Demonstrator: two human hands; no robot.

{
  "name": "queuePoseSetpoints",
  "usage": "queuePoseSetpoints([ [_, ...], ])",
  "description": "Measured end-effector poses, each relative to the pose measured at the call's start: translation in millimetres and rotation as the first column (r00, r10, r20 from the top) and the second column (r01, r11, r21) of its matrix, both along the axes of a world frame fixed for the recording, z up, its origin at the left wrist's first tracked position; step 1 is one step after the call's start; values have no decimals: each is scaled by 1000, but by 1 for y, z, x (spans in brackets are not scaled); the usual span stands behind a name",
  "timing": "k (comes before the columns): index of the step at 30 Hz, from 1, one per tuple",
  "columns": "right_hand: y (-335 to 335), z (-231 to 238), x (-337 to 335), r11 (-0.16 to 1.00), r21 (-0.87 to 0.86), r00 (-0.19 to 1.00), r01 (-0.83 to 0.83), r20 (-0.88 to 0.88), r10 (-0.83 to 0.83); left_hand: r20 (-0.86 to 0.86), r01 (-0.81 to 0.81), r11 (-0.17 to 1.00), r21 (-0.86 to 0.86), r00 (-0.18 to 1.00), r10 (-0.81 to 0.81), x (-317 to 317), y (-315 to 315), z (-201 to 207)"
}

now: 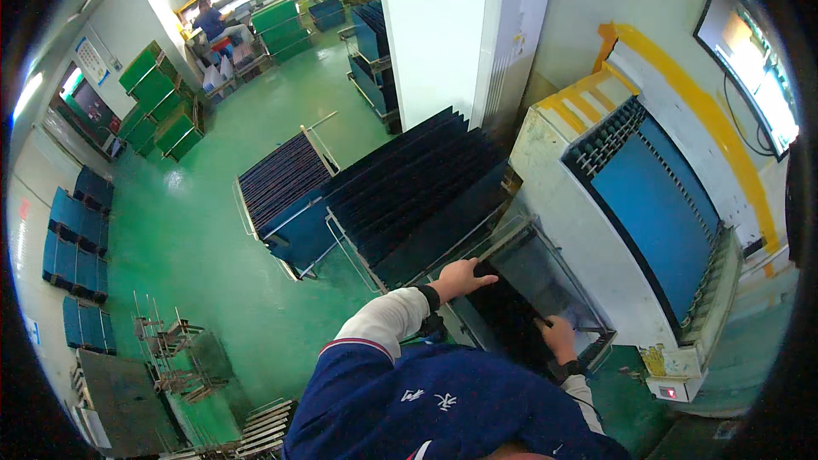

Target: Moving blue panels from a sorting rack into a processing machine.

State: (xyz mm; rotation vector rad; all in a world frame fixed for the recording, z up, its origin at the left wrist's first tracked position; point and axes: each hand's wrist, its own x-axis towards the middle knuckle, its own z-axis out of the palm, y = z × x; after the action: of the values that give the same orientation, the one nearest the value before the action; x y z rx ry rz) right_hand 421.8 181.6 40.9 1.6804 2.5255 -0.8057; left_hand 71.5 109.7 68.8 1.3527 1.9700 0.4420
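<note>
In front of me is a metal rack frame (588, 290) holding thin dark panels (514, 315). My left hand (460, 279) grips their far left end, with its thumb stretched along the top and the other fingers partly hidden. At the opposite end, my right hand (560, 338) has its fingers bent over the edge of the dark panels. How many panels lie between my hands cannot be made out. Right beyond my left hand stands a larger rack (358, 247) packed with upright dark blue panels (417, 196).
Another rack of panels (290, 175) stands to the left. On my right, a white machine (558, 179) carries a blue panel (656, 213) on a sloped roller bed. A white pillar cabinet (434, 34) rises ahead. Green crates (158, 102) and bare metal racks (175, 345) are farther left.
</note>
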Motion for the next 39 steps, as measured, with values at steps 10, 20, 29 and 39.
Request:
queuePoseSetpoints([
  [10, 7, -35, 25, 988, 149, 995, -23, -93, 38, 47, 26, 1000, -14, 999, -25, 2, 13, 4],
  [20, -18, -15, 17, 949, 93, 947, 302, 81, -310, 70, 3, 999, 35, 998, -6, -1, 10, -6],
  [29, -11, -13, 12, 925, 293, 953, 242, 110, -284, 60, -15, 1000, 26, 998, 13, -2, 8, 1],
  [39, -5, -18, 18, 919, 304, 961, 252, 38, -276, 67, 12, 1000, 25, 998, -13, -2, 11, 11],
])
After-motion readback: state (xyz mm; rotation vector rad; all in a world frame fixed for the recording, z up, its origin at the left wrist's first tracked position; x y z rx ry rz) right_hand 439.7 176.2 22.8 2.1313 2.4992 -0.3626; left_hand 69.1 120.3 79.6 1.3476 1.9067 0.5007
